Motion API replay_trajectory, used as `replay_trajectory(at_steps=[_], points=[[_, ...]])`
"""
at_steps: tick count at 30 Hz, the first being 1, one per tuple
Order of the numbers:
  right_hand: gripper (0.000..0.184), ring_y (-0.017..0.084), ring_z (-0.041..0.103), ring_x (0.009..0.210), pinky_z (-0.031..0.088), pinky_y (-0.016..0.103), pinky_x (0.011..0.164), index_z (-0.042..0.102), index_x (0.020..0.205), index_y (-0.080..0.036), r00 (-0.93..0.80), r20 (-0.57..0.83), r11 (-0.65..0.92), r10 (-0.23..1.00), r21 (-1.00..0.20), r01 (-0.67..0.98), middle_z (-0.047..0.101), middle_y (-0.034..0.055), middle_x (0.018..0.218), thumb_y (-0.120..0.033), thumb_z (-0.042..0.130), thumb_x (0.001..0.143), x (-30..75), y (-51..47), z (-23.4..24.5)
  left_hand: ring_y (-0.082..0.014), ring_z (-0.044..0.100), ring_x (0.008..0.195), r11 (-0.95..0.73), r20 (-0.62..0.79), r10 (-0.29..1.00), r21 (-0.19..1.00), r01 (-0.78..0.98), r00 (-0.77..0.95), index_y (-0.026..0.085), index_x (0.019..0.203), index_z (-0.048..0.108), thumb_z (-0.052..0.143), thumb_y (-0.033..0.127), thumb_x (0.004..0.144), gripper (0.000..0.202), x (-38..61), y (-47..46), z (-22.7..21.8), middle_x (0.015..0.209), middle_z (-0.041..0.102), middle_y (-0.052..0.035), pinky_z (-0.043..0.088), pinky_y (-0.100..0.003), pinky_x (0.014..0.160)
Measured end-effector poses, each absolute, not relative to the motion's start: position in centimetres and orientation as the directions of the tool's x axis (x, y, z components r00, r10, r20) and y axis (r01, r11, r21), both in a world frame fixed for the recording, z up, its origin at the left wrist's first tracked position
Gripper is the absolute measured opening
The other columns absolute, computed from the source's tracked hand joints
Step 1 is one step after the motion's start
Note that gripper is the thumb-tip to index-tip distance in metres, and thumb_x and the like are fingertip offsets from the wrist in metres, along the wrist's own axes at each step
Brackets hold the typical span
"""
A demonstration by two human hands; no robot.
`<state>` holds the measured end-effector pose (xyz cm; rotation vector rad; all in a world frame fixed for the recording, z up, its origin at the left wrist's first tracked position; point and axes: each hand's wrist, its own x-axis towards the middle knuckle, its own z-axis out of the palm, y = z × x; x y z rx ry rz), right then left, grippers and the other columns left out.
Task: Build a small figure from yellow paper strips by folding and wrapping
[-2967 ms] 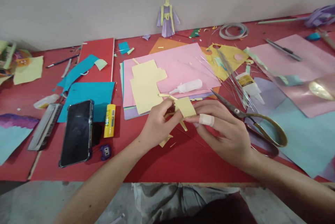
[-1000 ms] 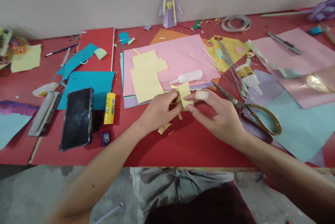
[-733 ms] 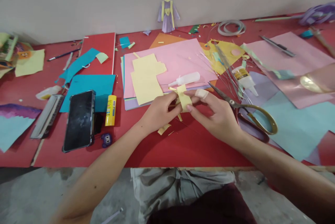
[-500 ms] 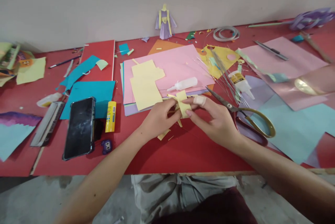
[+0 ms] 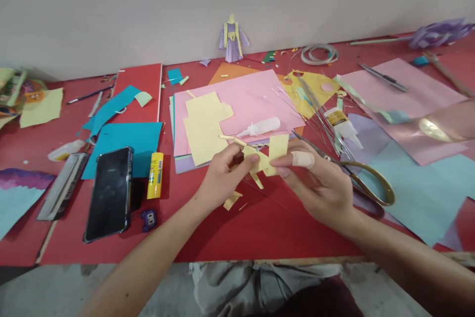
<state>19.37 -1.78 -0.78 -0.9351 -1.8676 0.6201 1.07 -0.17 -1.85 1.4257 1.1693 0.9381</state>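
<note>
Between thumb and fingers, my left hand [image 5: 222,173] pinches a pale yellow paper figure [image 5: 261,161] with thin rolled strips sticking out. My right hand [image 5: 322,181], a bandage around one finger, grips a small yellow paper rectangle [image 5: 279,147] just right of the figure. Whether the two papers touch, I cannot tell. Behind them lies a small white squeeze bottle [image 5: 262,126] on a pink sheet [image 5: 245,92], beside cut yellow paper [image 5: 206,136]. A yellow scrap [image 5: 232,201] rests on the red table below my left hand.
Scissors [image 5: 388,193] lie beside my right hand, near a glue bottle [image 5: 340,123] and thin wires [image 5: 322,114]. To the left are a phone [image 5: 109,196], a glue stick [image 5: 155,176] and a cutter [image 5: 64,186]. A paper doll [image 5: 233,42] stands against the wall.
My right hand has moved right with the yellow rectangle, which earlier lay in front of the figure. More of the paper figure now shows in my left hand. The view has shifted slightly.
</note>
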Motion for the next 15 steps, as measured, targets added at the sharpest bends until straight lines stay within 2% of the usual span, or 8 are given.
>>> replay_trajectory(at_steps=[6, 9, 12, 15], points=[[0.028, 0.022, 0.059, 0.091, 0.052, 0.040, 0.077, 0.064, 0.091, -0.025, -0.349, 0.605, 0.697, 0.716, -0.646, 0.311, 0.066, 0.0028, 0.080, 0.000, 0.054, 0.080, 19.4, -1.4, -0.2, -0.0084, 0.043, 0.055, 0.059, -0.070, 0.988, 0.995, 0.083, 0.140, 0.019, 0.067, 0.041, 0.059, 0.036, 0.086, 0.031, 1.1, -0.2, -1.8, 0.060, 0.038, 0.0055, 0.037, -0.021, 0.051], [0.030, 0.023, 0.060, 0.095, 0.052, 0.042, 0.080, 0.064, 0.081, -0.024, -0.394, 0.617, 0.729, 0.681, -0.622, 0.286, 0.067, 0.0028, 0.077, 0.003, 0.051, 0.076, 19.4, -1.3, 0.2, -0.0085, 0.042, 0.056, 0.028, -0.039, 0.995, 0.992, 0.126, 0.089, 0.018, 0.069, 0.046, 0.060, 0.036, 0.086, 0.028, 1.0, -0.2, -1.7, 0.061, 0.040, 0.0050, 0.036, -0.020, 0.051], [0.030, 0.024, 0.060, 0.097, 0.051, 0.045, 0.081, 0.063, 0.076, -0.026, -0.397, 0.600, 0.717, 0.694, -0.627, 0.305, 0.067, 0.0020, 0.078, 0.001, 0.051, 0.076, 19.8, -1.5, 0.4, -0.0091, 0.043, 0.056, 0.003, -0.019, 0.997, 0.982, 0.191, 0.081, 0.018, 0.072, 0.049, 0.059, 0.037, 0.087, 0.026, 0.9, -0.3, -1.6, 0.062, 0.045, 0.0040, 0.035, -0.021, 0.050], [0.028, 0.026, 0.058, 0.102, 0.049, 0.049, 0.085, 0.061, 0.070, -0.027, -0.341, 0.578, 0.669, 0.741, -0.676, 0.309, 0.065, 0.0029, 0.090, -0.004, 0.049, 0.080, 20.3, -2.1, 0.3, -0.0104, 0.050, 0.058, -0.073, 0.056, 0.995, 0.967, 0.245, 0.079, 0.019, 0.077, 0.054, 0.056, 0.036, 0.089, 0.021, 0.7, -0.4, -1.5, 0.065, 0.052, 0.0024, 0.040, -0.022, 0.053]])
